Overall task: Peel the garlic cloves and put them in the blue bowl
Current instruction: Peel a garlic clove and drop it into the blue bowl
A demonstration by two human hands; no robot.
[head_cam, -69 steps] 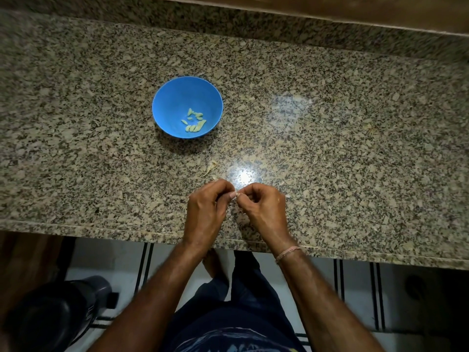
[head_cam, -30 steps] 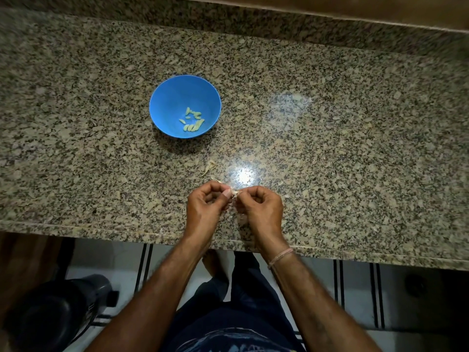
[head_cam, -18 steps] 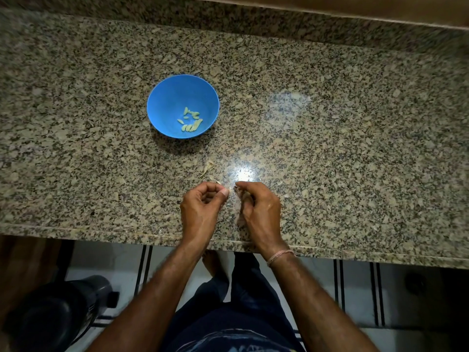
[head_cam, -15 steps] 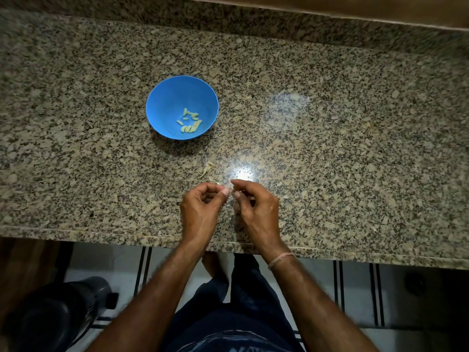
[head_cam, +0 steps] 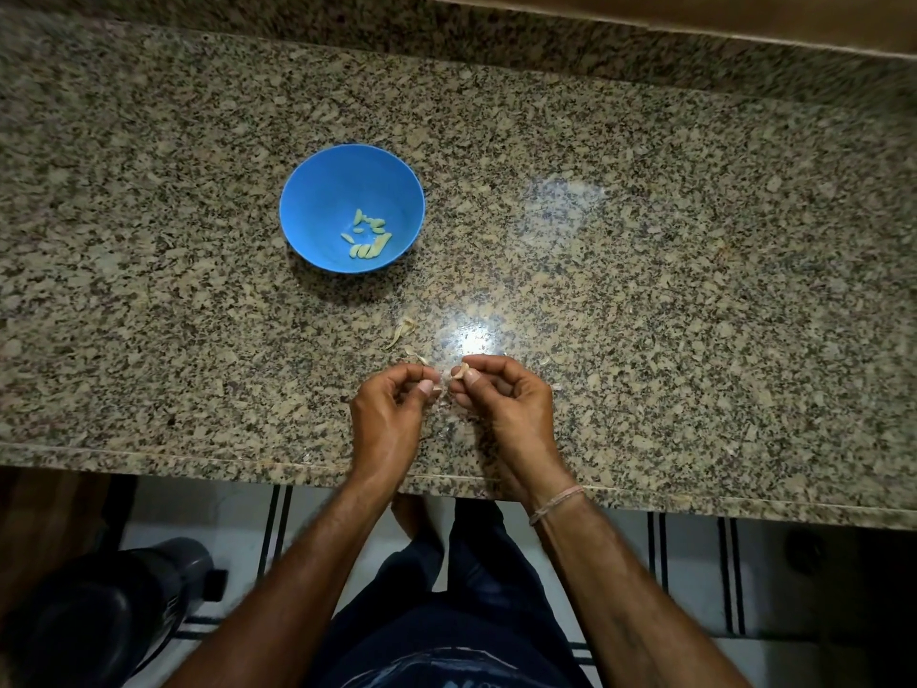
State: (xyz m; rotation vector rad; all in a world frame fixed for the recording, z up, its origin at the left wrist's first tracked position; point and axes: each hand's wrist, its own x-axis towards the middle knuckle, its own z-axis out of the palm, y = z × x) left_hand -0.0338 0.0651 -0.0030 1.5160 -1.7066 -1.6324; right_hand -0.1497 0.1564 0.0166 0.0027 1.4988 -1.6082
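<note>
The right hand (head_cam: 506, 404) pinches a garlic clove (head_cam: 459, 370) between thumb and forefinger, and its other fingers are curled in below. The left hand (head_cam: 392, 414) is just beside it, fingers curled and thumb pressed to forefinger. It seems to nip a scrap of peel (head_cam: 437, 389), though that bit is too small to be sure of. Both hands hover low over the near part of the counter (head_cam: 645, 290), well apart from the blue bowl (head_cam: 317, 191), which sits further back and to the left. Several peeled cloves (head_cam: 367, 235) lie in the bottom of the bowl. Loose peelings (head_cam: 403, 331) lie on the stone between the bowl and the hands.

The clove is likely very light and firm, with a dry, papery skin that tears easily and clings in thin flakes. Once bare it is probably smooth and a little sticky, so it could slip out of a hard squeeze. The best hold is across its thick middle with the fingertips, leaving one end free. The other hand's nail can then catch the skin's edge at the tip and pull it off along the length. Carrying it to the bowl should need only a gentle pinch.
</note>
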